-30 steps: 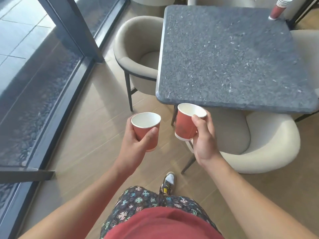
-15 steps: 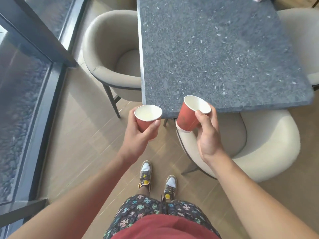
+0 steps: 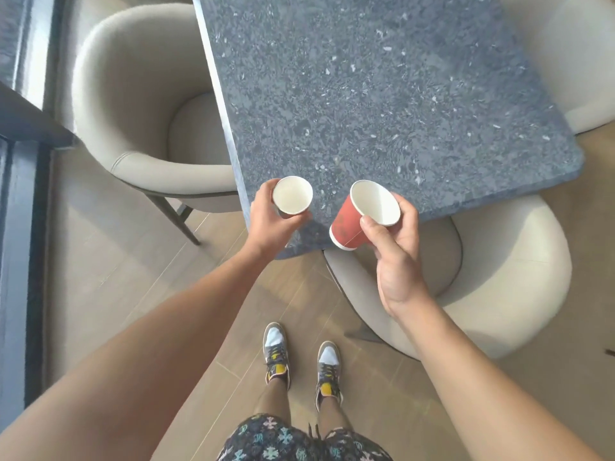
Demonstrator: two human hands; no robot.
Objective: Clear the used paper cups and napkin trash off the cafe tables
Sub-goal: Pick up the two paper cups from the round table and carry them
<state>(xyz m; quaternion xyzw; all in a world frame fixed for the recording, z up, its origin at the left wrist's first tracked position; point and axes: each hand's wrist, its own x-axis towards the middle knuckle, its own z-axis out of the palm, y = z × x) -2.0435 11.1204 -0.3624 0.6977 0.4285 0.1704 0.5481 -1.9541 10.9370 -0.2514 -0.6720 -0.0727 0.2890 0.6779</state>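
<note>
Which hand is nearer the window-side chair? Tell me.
Left. The left hand is just right of that chair; the right hand is farther off, over the other chair.

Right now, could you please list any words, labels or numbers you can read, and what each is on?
No text can be read.
Right cup: faint dark print on its red side, too blurred to read.
Left cup: no print shows.
Shorts: cross motifs only, no letters.

Matt paper cups point(image 3: 357, 217) in my hands, speckled stone tabletop point(image 3: 382, 94), smooth leather-look chairs point(image 3: 133, 104), wood-plank floor point(image 3: 233, 361)
</note>
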